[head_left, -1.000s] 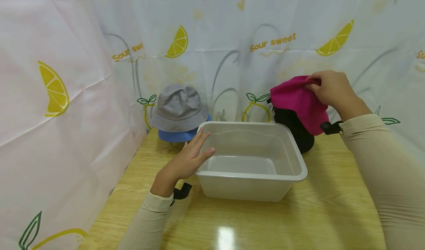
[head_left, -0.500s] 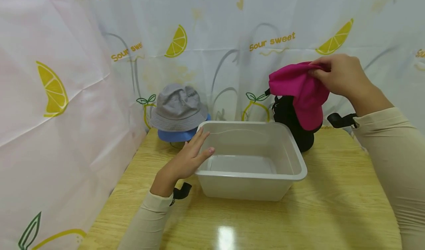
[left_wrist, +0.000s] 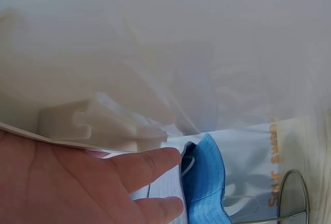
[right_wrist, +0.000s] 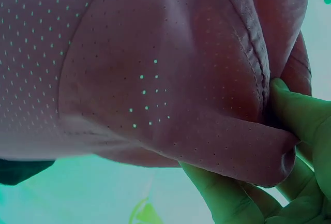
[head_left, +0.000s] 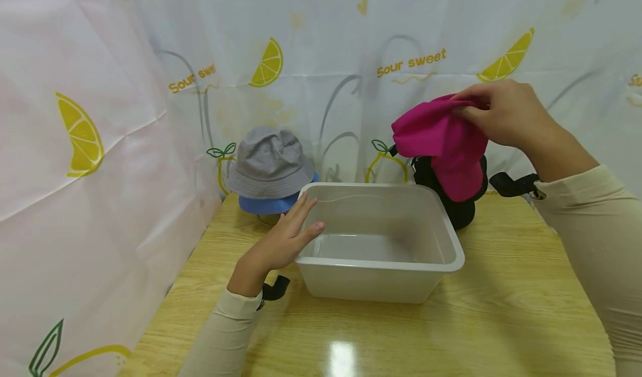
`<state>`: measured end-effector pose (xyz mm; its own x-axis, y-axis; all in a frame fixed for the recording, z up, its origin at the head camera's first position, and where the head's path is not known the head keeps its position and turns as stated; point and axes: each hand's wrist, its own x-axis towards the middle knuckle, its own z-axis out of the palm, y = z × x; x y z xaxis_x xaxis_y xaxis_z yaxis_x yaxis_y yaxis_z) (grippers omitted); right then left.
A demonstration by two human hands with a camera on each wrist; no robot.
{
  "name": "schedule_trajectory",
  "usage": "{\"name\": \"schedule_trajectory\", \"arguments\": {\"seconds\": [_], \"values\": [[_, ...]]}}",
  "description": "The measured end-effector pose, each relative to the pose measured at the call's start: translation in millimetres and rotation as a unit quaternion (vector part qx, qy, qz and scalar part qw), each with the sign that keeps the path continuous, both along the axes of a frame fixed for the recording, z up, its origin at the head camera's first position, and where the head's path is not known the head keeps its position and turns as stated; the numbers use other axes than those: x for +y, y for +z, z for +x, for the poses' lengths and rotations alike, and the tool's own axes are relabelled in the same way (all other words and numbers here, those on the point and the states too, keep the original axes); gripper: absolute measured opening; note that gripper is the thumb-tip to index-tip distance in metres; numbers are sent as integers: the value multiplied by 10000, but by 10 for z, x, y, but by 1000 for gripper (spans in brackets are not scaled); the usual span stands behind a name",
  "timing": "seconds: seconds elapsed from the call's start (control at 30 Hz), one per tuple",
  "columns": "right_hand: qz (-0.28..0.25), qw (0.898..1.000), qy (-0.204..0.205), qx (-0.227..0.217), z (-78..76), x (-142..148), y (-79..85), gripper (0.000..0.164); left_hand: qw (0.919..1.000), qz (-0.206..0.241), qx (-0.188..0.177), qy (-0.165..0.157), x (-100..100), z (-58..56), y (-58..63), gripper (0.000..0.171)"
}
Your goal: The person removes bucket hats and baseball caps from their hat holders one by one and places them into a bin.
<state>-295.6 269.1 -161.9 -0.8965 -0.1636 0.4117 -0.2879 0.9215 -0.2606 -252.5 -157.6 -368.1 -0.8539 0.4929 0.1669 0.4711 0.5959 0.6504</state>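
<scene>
A magenta cap (head_left: 441,137) hangs from my right hand (head_left: 506,112), which pinches its crown between thumb and fingers above the far right corner of the bin. In the right wrist view the cap's perforated fabric (right_wrist: 170,79) fills most of the picture, tinted by the camera. Against the left rim of the light grey plastic bin (head_left: 371,282), my left hand (head_left: 281,240) rests with its fingers extended. Nothing lies on the visible floor of the bin. The left wrist view has the bin's outer wall (left_wrist: 207,53) above the hand.
Behind the bin on the left, a grey bucket hat (head_left: 271,165) sits over a blue hat (head_left: 268,205) on a wire stand (left_wrist: 292,198). A black cap (head_left: 458,213) stands at the back right, partly behind the magenta one. A lemon-print curtain (head_left: 321,48) borders the wooden table (head_left: 401,338).
My right hand has lifted the magenta cap off the black one, then brought it slightly left toward the bin. The left hand and the bin have stayed in place.
</scene>
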Motion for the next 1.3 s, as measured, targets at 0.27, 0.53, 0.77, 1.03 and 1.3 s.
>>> {"name": "schedule_trajectory", "arguments": {"seconds": [0.27,0.53,0.77,1.03,1.3], "values": [[12,9996,287,-8,92,-213,40,39,10000,-5,1,27,-11,-9,-2,75],[132,9974,707,40,144,-403,-61,32,10000,66,1,-12,0,-2,7,75],[205,9938,1088,-137,162,-567,-208,26,10000,89,37,4,-6,3,6,74],[251,9887,1470,-149,169,-685,-355,22,9999,104,62,-9,-5,-18,-6,75],[173,9855,1684,-131,206,-769,-388,22,10000,89,10,21,7,-1,-5,76]]}}
